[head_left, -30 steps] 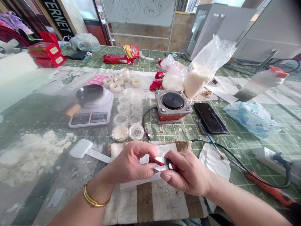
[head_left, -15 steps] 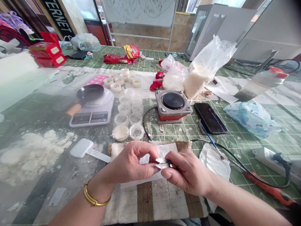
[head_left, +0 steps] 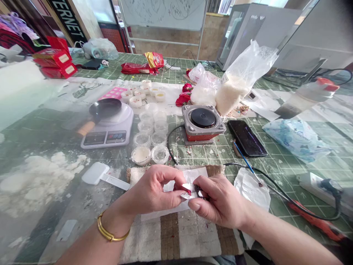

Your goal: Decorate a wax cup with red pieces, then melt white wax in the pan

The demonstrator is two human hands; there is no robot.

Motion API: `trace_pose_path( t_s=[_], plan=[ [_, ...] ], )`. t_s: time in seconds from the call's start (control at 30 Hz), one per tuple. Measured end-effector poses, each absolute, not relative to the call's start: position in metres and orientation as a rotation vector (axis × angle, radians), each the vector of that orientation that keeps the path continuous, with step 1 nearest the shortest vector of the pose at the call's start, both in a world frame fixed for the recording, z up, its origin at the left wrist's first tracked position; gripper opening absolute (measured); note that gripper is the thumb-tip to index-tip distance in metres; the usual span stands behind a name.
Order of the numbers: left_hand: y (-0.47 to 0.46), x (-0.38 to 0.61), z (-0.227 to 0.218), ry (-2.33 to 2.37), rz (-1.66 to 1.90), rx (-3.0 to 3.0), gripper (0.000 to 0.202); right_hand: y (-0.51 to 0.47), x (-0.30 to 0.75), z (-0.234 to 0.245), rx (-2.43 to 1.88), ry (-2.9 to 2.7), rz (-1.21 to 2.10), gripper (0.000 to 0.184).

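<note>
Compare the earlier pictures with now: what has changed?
The small red bit, mostly hidden half a second ago, shows more again. Nothing was visibly taken or let go: the left hand and right hand stay at the small pale item; the scale and hotplate haven't moved.

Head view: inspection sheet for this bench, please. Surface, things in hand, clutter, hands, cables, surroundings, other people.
Surface: green gridded mat, flecked with debris; striped towel below the hands.
Things in hand: red-and-white piece and dark piece, partly hidden; whether joined, cannot tell.
Clutter: pan on scale, white lumps, scoop, phone.
Left hand: thumb and finger pinching the red-and-white piece.
Right hand: closed on the dark piece.
Cables: black cable plugged into power strip, crossing the mat's right side.
Surroundings: whiteboard with handwriting behind the bench.
Other people: nothing seen.
</note>
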State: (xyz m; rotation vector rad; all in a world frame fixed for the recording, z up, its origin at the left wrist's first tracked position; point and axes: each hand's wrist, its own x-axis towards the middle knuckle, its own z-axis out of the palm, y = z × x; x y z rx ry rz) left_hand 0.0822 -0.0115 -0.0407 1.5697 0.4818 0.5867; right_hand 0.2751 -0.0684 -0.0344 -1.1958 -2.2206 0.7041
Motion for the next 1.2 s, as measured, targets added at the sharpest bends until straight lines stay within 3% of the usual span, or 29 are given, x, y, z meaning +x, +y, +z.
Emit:
trace_pose_path(
  t_s=[1.2],
  plan=[
    [-0.0112, 0.0828, -0.0423, 0.432, 0.609, 1.432, 0.007, -0.0678, 0.2756, -0.034, -1.173, -2.223, 0.645, 0.031]
  ],
)
